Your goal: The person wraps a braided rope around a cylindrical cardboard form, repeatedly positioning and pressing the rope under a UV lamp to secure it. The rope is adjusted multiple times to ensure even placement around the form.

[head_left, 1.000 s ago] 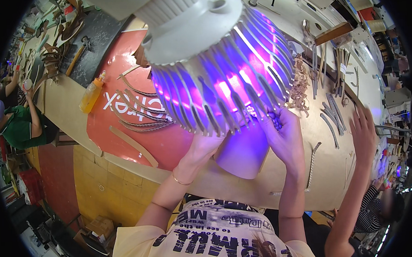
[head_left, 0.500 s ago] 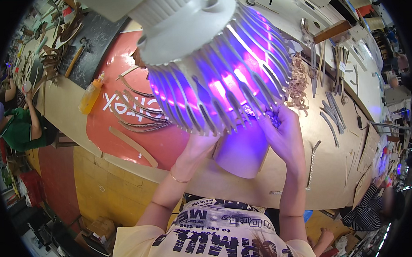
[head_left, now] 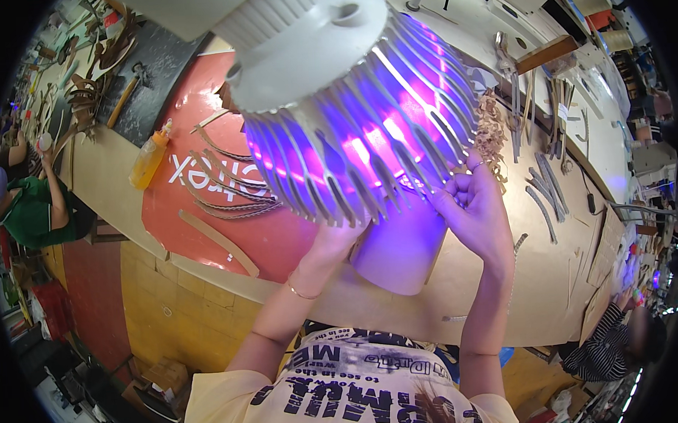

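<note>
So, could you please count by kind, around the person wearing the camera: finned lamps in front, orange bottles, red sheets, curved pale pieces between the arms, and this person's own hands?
Finned lamp: 1
Orange bottle: 1
Red sheet: 1
Curved pale piece: 1
Own hands: 2 (left hand, partly hidden; right hand)
Total: 6

Okay so it's a long tan-topped bench (head_left: 535, 286). On the left there's a big red sheet (head_left: 163, 210) spread out, with an orange bottle (head_left: 150, 159) right at its edge and a black slab (head_left: 175, 51) just beyond. Right side's got curly brown scraps (head_left: 490, 125), grey strips (head_left: 552, 181) and flat tan pieces (head_left: 603, 257).
</note>
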`<state>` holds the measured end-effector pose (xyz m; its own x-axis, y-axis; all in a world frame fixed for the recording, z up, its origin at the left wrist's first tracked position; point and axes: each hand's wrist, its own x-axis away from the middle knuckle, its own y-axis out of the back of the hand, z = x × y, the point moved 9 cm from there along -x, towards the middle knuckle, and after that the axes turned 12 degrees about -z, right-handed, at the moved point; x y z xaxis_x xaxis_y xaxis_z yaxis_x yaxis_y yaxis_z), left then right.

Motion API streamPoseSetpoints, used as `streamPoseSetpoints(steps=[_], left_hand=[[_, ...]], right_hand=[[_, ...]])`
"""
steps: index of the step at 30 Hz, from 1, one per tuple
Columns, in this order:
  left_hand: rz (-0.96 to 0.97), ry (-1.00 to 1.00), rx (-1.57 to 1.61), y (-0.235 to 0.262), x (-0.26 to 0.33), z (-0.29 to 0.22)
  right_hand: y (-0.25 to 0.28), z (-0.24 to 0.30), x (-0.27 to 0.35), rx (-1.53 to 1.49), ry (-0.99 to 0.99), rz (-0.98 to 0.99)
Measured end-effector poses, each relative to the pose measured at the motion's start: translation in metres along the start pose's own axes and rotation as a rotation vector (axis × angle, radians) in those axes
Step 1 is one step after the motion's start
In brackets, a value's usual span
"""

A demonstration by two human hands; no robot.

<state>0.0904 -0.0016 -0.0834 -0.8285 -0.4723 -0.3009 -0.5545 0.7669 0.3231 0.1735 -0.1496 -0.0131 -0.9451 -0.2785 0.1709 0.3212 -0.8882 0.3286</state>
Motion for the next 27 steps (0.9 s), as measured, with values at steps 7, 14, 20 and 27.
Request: streamPoseSetpoints(steps=[7,14,20,27], left_hand=[[0.001,0.012,0.0,-0.001,0.005,-0.002],[-0.005,0.022,0.0,0.001,0.006,-0.012],[-0.107,0.04,-0.056,0.011,0.0,-0.033],[-0.015,-0.189,-0.089,0.005,0.003,-0.067]], right_hand=[[-0.002,0.0,0.001,0.01,0.063,-0.014],[-0.002,-0.001,0.0,-0.02,0.035,-0.031],[-0.002,-0.003,-0.001,0.041,-0.005,-0.032],[-0.003,-0.001,-0.005,0.063,0.025,0.007]])
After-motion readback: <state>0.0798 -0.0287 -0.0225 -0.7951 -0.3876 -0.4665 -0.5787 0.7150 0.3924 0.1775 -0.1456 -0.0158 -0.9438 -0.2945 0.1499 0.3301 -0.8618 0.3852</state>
